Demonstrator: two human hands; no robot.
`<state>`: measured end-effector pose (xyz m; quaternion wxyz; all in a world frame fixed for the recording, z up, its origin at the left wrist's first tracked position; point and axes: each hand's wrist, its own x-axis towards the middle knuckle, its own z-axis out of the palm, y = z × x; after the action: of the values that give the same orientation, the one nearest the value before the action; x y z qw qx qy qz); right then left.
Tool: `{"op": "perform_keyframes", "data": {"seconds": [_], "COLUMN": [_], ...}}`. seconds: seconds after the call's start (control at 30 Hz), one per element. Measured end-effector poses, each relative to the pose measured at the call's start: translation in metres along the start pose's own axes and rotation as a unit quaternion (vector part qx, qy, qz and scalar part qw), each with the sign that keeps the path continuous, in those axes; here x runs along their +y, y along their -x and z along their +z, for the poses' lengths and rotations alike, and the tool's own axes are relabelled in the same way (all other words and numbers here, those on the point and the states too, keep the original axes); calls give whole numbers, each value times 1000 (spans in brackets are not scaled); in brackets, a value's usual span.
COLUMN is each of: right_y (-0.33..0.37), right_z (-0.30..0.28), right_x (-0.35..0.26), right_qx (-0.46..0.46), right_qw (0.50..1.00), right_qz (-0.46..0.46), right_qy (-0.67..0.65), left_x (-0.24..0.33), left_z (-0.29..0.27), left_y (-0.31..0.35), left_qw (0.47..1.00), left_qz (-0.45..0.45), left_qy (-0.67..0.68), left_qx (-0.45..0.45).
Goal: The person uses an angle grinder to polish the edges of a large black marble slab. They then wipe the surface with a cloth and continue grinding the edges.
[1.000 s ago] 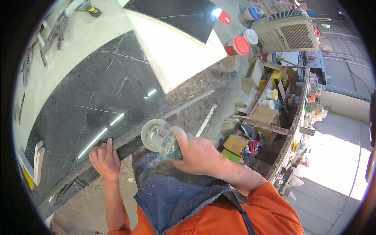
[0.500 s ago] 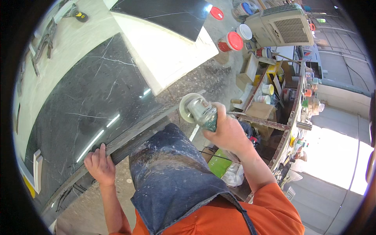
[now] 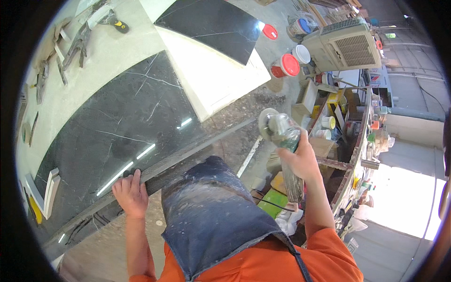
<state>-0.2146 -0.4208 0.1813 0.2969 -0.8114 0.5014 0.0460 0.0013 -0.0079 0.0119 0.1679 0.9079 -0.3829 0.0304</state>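
Holding a grinder (image 3: pixel 287 136) in the air beside a dark slab (image 3: pixel 127 115)

Its disc (image 3: pixel 264 118) is best held clear of the apron (image 3: pixel 202 221), with a firm wrist; the grinder is grasped by the right hand (image 3: pixel 304 157), fingers closed around its body, right of the slab, whose near edge is touched by the left hand (image 3: pixel 130 194), its fingers loosely spread, unclenched

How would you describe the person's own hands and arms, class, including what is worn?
The left hand and right hand are bare, with no gloves or wristbands visible. The forearms are uncovered below orange sleeves. Between the arms shows a dark blue apron with pale specks and a dark strap.
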Motion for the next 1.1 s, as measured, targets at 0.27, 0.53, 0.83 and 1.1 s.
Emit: {"op": "perform_keyframes", "data": {"seconds": [0.27,0.53,0.83,1.1], "right_y": [33,30,6,-12], "right_z": [75,77,44,27], "right_x": [-100,-87,-47,-18], "right_qx": [-288,-244,-169,-134], "right_qw": [935,944,964,970], "right_qz": [-139,-157,-75,-64], "right_qy": [156,158,190,193], "left_x": [-2,-1,0,0], "left_z": [6,6,5,4], "left_y": [2,5,3,2], "left_qw": [1000,1000,1000,1000], "left_qz": [4,-1,-2,5], "left_qy": [-4,-14,-3,-8], "left_qx": [12,3,-2,4]}}
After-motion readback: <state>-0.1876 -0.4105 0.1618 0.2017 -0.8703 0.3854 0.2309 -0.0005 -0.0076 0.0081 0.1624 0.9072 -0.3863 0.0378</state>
